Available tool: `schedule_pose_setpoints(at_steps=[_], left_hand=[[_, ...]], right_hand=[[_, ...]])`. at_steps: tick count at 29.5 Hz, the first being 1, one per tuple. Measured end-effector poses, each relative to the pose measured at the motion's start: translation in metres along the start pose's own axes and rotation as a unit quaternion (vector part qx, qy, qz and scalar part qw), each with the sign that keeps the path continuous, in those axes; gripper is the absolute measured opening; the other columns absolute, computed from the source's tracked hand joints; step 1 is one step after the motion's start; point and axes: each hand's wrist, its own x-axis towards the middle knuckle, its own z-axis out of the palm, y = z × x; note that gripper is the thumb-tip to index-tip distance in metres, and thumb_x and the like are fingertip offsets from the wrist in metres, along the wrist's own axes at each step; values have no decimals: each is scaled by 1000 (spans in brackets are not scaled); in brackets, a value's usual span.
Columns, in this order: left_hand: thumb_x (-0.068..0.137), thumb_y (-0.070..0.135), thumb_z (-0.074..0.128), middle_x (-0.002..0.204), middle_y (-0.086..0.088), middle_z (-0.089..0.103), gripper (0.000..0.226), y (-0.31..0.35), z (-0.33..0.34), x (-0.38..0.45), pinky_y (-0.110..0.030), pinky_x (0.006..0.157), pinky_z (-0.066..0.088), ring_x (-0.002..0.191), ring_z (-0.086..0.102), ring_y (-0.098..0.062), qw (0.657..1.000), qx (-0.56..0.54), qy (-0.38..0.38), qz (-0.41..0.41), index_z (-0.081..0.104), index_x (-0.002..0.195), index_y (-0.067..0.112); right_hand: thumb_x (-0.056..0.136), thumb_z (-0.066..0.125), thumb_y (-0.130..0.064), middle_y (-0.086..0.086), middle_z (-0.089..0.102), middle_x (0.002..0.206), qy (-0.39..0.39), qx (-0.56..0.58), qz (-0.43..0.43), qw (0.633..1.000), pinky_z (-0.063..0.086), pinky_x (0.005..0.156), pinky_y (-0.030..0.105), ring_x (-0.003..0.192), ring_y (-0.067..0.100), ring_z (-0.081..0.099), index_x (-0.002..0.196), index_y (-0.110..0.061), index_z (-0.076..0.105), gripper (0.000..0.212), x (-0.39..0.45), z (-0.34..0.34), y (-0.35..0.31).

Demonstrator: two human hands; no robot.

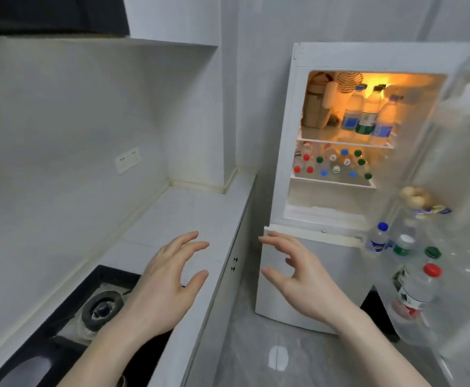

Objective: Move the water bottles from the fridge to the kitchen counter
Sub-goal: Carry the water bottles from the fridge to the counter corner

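Head view, fridge door open. Both hands hover empty, fingers spread and slightly curved: left hand above the front edge of the kitchen counter, right hand before the closed lower drawer. Water bottles lie ahead and to the right of the fingers, all upright with long axes vertical; the right hand is nearer. Upper shelf: three large bottles at its right end, cartons at its left. Middle shelf: many small bottles with red, green and blue caps. Door rack bottles stand near the right edge. No bottle stands on the counter yet.
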Motion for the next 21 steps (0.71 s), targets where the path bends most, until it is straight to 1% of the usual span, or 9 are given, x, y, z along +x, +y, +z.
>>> schedule_pose_setpoints(at_steps=[2, 3, 6, 10, 13, 17, 21], left_hand=[[99, 42, 59, 155, 37, 27, 45, -2, 1, 20, -29, 113, 39, 136, 24, 15, 1000, -3, -4, 18, 48, 141, 48], [99, 41, 60, 155, 37, 27, 44, -3, 6, 38, -29, 116, 36, 137, 25, 14, 999, -8, -11, 43, 48, 141, 48], [99, 41, 59, 156, 34, 28, 44, 3, 19, 77, -25, 117, 27, 143, 27, 7, 996, -19, -38, 76, 47, 142, 48], [99, 42, 60, 157, 32, 29, 45, 23, 36, 114, -24, 117, 27, 145, 29, 3, 989, -25, -64, 128, 47, 141, 48], [98, 42, 61, 157, 32, 28, 46, 38, 48, 144, -24, 117, 27, 144, 29, 3, 984, -24, -75, 161, 48, 142, 48], [99, 42, 61, 158, 32, 27, 48, 64, 72, 189, -20, 116, 27, 143, 28, 5, 978, -25, -79, 192, 47, 145, 44], [99, 43, 60, 159, 31, 26, 48, 90, 100, 238, -17, 115, 24, 146, 28, 4, 974, -18, -85, 208, 46, 145, 45]], right_hand=[[96, 70, -34, -32, 39, 154, 11, -7, 13, 1000, 37, 120, 33, 141, -7, 39, 139, -48, 54, 48, 6, -9, 1], [96, 70, -35, -33, 38, 153, 27, -15, 26, 999, 37, 120, 34, 141, -6, 40, 139, -49, 54, 48, 11, -15, 7], [96, 70, -34, -32, 39, 153, 67, -33, 51, 996, 38, 120, 36, 140, -7, 40, 140, -48, 54, 49, 17, -33, 14], [95, 70, -36, -33, 39, 154, 105, -49, 76, 990, 39, 119, 38, 140, -5, 42, 141, -49, 53, 50, 20, -59, 28], [95, 70, -38, -34, 39, 153, 125, -65, 84, 986, 41, 118, 36, 139, -6, 43, 141, -50, 52, 51, 26, -79, 40], [95, 71, -39, -37, 38, 151, 156, -69, 90, 981, 45, 113, 32, 133, -9, 45, 140, -53, 52, 51, 43, -108, 68], [94, 71, -40, -39, 39, 149, 170, -61, 87, 980, 46, 111, 34, 133, -9, 46, 139, -56, 51, 51, 72, -137, 104]])
